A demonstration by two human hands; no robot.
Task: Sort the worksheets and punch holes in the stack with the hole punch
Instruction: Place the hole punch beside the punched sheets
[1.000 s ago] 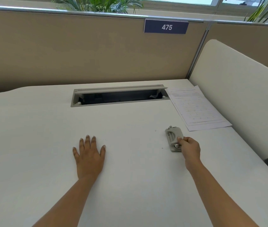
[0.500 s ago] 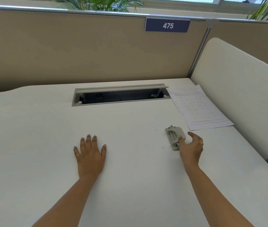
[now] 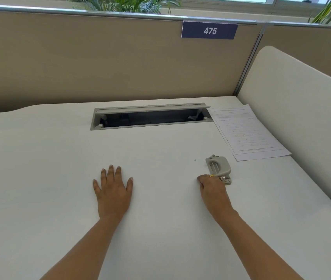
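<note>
A grey hole punch [image 3: 218,168] lies on the white desk [image 3: 160,229], right of the middle. My right hand [image 3: 214,189] rests on the desk at the punch's near end, fingers curled under, knuckles against its base, gripping nothing that I can see. Flat on the desk, left of centre, lies my left hand [image 3: 113,189] with its fingers spread. A small stack of printed worksheets [image 3: 245,132] sits at the back right of the desk, slightly fanned, beyond the punch.
An open cable tray [image 3: 150,117] is sunk into the desk at the back. A beige partition [image 3: 100,63] with a "475" sign [image 3: 209,30] closes the far side. A white side panel [image 3: 294,110] bounds the right edge.
My right hand let go of the hole punch, opened, then drew back and left with its fingers curled. The punch stays where it was set. My left hand has not moved.
</note>
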